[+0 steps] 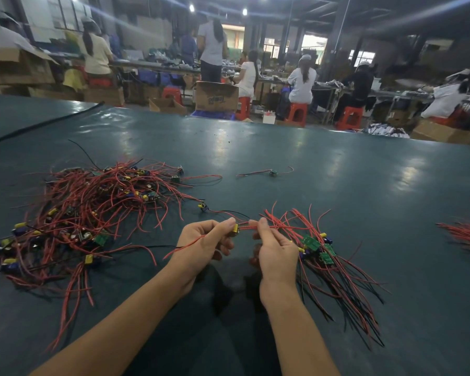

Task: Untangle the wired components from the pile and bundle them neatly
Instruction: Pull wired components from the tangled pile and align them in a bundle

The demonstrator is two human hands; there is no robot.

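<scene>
On the near middle of the broad dark-teal table top (pixel 282 147), we hold 1 wired piece between both hands. Our left hand (pixel 204 244) pinches a small yellow block component (pixel 235 229) between thumb and forefinger, with the other fingers curled beneath. Its thin red lead (pixel 248 227) runs across to our right hand (pixel 278 249), whose thumb and forefinger are closed on it. The right hand's other fingers curl down over a fanned bundle of green circuit boards with red and black wires (pixel 318 248), which spreads away toward 4 o'clock. We cannot tell whether they clamp that bundle or only rest on it.

We judge the work well short of halfway. The big tangled heap of red and black wired parts (pixel 79 213) lies at 9 o'clock and is far larger than the bundle by our right hand. At 3 o'clock, by the frame's right edge, a separate sheaf of red wires (pixel 467 237) looks sorted. 1 lone green wired piece (pixel 272 173) lies apart at 12 o'clock, and 1 stray yellow-and-blue piece (pixel 202 206) sits just off the heap at 11 o'clock. The component in our hands seems about to join the bundle. We see no tie around the bundle, so binding appears still to come.
</scene>
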